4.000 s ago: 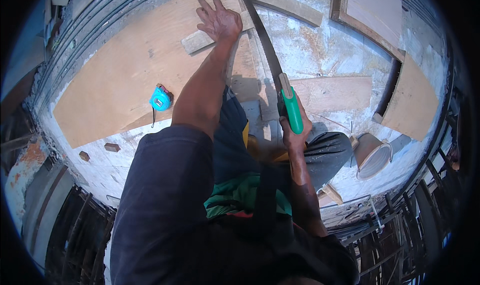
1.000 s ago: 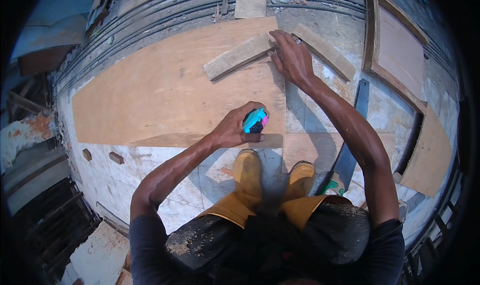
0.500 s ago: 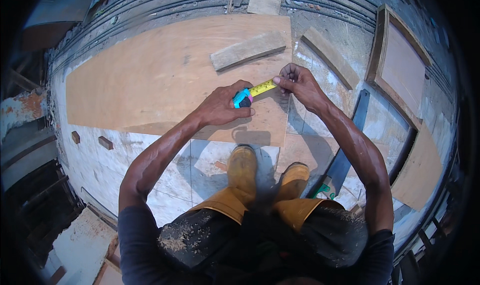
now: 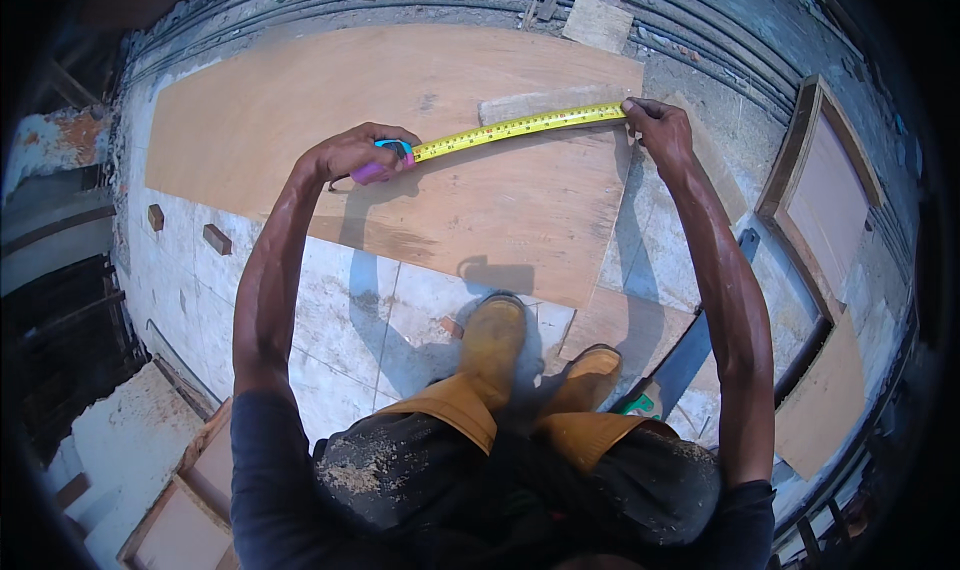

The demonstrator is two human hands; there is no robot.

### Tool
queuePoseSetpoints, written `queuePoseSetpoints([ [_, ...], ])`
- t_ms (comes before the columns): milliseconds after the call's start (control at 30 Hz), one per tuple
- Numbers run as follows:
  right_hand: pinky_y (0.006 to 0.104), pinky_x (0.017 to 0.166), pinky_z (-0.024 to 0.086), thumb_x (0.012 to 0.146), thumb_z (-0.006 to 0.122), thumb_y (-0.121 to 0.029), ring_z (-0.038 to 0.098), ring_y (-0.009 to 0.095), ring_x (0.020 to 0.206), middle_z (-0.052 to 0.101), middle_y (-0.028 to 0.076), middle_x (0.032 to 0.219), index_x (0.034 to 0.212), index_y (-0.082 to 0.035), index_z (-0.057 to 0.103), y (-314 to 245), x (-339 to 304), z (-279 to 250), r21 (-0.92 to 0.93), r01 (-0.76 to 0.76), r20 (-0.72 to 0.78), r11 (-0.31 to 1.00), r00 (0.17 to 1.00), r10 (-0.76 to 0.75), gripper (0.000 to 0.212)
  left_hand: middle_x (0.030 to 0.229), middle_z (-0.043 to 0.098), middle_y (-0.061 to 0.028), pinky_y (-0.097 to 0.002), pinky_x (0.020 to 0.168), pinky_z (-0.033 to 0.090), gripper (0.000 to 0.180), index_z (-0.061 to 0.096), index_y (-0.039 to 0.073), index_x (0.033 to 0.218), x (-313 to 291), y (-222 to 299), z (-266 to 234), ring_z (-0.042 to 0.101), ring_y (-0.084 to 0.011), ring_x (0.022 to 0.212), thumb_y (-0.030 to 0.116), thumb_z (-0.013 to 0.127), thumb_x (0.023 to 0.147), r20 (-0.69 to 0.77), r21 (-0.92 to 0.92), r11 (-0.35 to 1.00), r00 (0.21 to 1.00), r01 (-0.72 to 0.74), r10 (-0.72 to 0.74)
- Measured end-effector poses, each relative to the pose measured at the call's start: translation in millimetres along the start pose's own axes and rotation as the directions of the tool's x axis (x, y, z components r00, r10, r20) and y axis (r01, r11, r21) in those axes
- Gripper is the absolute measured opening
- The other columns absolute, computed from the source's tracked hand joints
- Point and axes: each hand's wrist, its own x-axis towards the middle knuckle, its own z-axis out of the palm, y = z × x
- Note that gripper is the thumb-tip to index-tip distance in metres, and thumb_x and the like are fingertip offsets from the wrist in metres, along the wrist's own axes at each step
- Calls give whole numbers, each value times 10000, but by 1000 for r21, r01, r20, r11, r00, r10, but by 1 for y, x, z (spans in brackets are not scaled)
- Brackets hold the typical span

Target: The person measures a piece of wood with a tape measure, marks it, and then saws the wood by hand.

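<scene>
My left hand is wrapped round the case of a tape measure, whose blue and purple-pink parts show between the fingers. A yellow blade stretches from the case to my right hand, which pinches its end between thumb and fingers. Both hands are over a large plywood sheet lying on the floor, the right one close to its right edge. Partly behind the blade lies a short wooden plank on the sheet. Another plank lies beyond the sheet's right edge, partly hidden by my right hand and arm.
A handsaw with a green handle lies by my right boot. Wood-framed panels lie at the right. Two small wood blocks sit on the tiles at left. Long metal bars run along the far side.
My hands have moved apart, the left one leftward and the right one right and farther away. Much more yellow blade is now out of the case. The view has shifted slightly.
</scene>
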Motion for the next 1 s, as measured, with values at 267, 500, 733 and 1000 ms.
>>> queuePoseSetpoints([
  [267,334,683,540,887,712,-341,692,190,758,741,141,895,1052,23,723,-6,-8,22,45,100,-16,994,995,-99,400,799,622,-12,-256,571,457,575,662,32,1251,2,-30,-15,556,-95,677,163,625,692,63,-154,982,993,109,-100],
  [500,360,728,536,868,698,-332,703,228,762,732,153,863,1012,12,725,-13,-7,21,-47,44,-43,998,998,-46,374,914,674,-64,-248,623,507,627,657,8,1263,12,-24,-13,599,-114,750,195,618,666,68,-133,984,992,117,-109],
  [733,382,762,537,854,696,-338,707,264,781,733,166,858,989,1,731,-10,-4,25,-93,115,-122,989,985,-126,367,967,687,-70,-229,716,511,621,668,12,1250,15,-29,-14,613,-121,784,187,619,656,66,-160,980,992,116,-106],
  [1000,379,741,540,862,702,-325,713,254,789,741,167,888,1008,1,731,-12,-6,20,-153,172,-125,973,974,-191,359,930,672,-39,-232,744,459,519,692,50,1210,10,-13,-7,589,-120,846,162,639,707,39,-35,989,989,145,-143],
])
